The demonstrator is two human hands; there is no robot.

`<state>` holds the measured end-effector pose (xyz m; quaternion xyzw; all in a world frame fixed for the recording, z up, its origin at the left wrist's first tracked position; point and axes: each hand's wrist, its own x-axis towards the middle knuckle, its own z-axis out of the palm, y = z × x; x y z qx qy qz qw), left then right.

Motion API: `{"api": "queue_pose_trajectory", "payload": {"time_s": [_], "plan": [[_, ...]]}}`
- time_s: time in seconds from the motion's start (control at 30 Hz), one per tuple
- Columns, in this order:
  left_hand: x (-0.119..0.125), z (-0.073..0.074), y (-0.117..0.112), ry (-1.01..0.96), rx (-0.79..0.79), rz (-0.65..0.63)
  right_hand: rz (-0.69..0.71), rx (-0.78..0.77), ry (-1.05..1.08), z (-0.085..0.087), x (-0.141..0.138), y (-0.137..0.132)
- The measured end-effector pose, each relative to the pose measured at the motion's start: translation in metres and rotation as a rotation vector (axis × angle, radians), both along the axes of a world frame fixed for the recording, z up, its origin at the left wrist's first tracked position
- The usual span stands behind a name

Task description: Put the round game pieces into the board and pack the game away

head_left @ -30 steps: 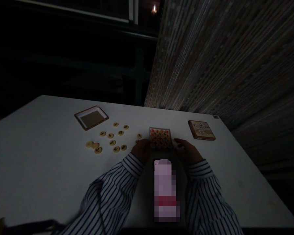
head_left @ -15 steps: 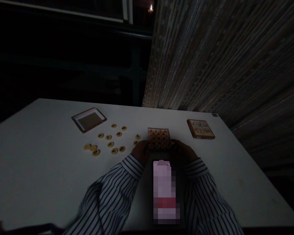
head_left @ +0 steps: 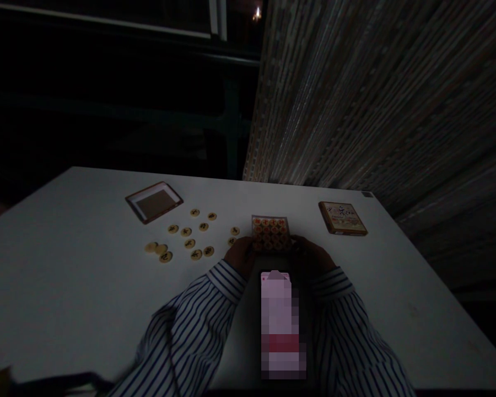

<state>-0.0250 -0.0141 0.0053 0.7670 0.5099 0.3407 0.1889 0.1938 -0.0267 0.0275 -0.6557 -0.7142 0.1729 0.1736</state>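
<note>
On a white table [head_left: 66, 286] in dim light, both my hands hold a small folded board with a red and orange chequered pattern [head_left: 271, 232]. My left hand [head_left: 240, 256] grips its near left edge and my right hand [head_left: 314, 255] grips its near right edge, fingers curled. Several round pale game discs [head_left: 190, 236] with dark marks lie scattered to the left of the board. Both sleeves are white with dark stripes.
An open shallow box tray [head_left: 154, 201] lies at the back left. A printed box lid [head_left: 342, 218] lies at the back right. A lit phone screen [head_left: 281, 322] sits between my forearms. A woven wall [head_left: 376, 94] rises behind the table's right side.
My right hand has moved in from beside the board to its near right edge. The left hand has stayed on the left edge, and the view has shifted slightly.
</note>
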Motion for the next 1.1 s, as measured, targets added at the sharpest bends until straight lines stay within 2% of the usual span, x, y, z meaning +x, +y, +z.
{"api": "queue_pose_trajectory", "payload": {"time_s": [0.1, 0.27, 0.4, 0.5, 0.63, 0.87, 1.0, 1.1], "plan": [[0.0, 0.0, 0.0, -0.012, 0.013, -0.012, -0.022, 0.03, -0.004, -0.001, 0.0, 0.0], [0.001, -0.001, 0.0, -0.02, 0.018, -0.001, 0.015, -0.005, 0.002, 0.0, 0.0, 0.002], [0.002, -0.002, -0.001, -0.041, 0.023, 0.017, -0.01, 0.077, -0.007, 0.0, 0.0, -0.002], [0.002, -0.003, 0.0, -0.064, 0.062, 0.03, -0.049, 0.106, -0.039, -0.002, 0.003, -0.002], [0.001, 0.001, 0.002, -0.067, 0.139, 0.022, -0.018, 0.088, -0.077, -0.004, 0.009, 0.001], [-0.009, 0.019, 0.0, -0.147, 0.075, 0.051, 0.068, 0.193, -0.11, 0.014, 0.003, -0.001], [-0.03, 0.034, -0.001, -0.133, 0.111, 0.035, 0.128, 0.253, -0.142, 0.025, -0.008, -0.001], [-0.05, 0.044, 0.001, -0.123, 0.137, 0.075, 0.174, 0.223, -0.193, 0.034, -0.021, 0.003]]}}
